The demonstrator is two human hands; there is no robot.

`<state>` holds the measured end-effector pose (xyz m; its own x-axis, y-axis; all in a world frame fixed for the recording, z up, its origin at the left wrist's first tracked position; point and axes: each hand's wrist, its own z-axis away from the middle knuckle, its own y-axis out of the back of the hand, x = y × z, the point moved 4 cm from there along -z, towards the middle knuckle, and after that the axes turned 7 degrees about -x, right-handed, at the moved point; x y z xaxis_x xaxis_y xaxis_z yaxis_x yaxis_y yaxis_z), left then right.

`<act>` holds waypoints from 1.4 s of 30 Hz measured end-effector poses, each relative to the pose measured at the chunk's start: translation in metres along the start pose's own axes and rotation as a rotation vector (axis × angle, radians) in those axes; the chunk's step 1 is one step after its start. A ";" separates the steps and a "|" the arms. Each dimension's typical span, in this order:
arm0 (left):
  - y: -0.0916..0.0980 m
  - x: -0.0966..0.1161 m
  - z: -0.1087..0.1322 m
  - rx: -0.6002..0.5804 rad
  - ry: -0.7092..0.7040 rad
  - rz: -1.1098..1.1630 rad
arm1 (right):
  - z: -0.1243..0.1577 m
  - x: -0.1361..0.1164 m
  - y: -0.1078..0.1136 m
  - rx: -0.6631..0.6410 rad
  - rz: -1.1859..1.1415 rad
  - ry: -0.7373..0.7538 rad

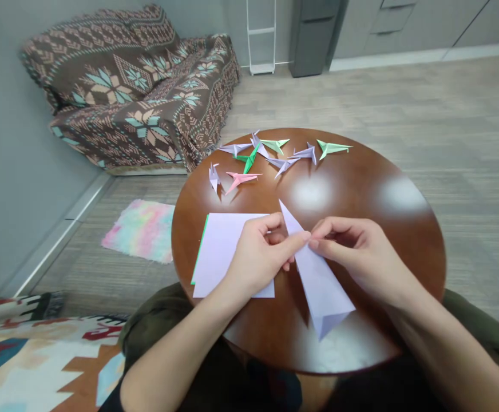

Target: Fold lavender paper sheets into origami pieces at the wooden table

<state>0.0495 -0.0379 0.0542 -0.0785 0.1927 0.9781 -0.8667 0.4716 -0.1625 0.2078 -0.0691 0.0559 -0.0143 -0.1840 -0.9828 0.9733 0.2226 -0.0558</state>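
A long, narrow folded lavender paper [323, 281] is held over the round brown table, its pointed tip away from me and its wide end close to me. My left hand [266, 252] pinches its left side between thumb and fingers. On the right edge, my right hand [352, 249] pinches it with thumb and index finger, the fingertips of both hands almost touching. Beside my left hand lies a stack of square lavender sheets [221, 246], with a green sheet [200, 254] showing at its left edge.
Several folded paper birds in lavender, green and pink [241, 178] stand along the far side of the round table [416, 240]. A sofa with a patterned cover [146, 97] and a pastel rug [144, 232] are beyond it on the left.
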 end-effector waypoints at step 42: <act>-0.002 0.004 0.001 0.047 -0.034 -0.083 | 0.012 -0.020 -0.004 0.026 0.288 0.109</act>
<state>0.0503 -0.0384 0.0586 -0.0217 0.1248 0.9919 -0.8931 0.4434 -0.0754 0.2065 -0.0777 0.0775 0.2397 -0.0125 -0.9708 0.9463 0.2262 0.2308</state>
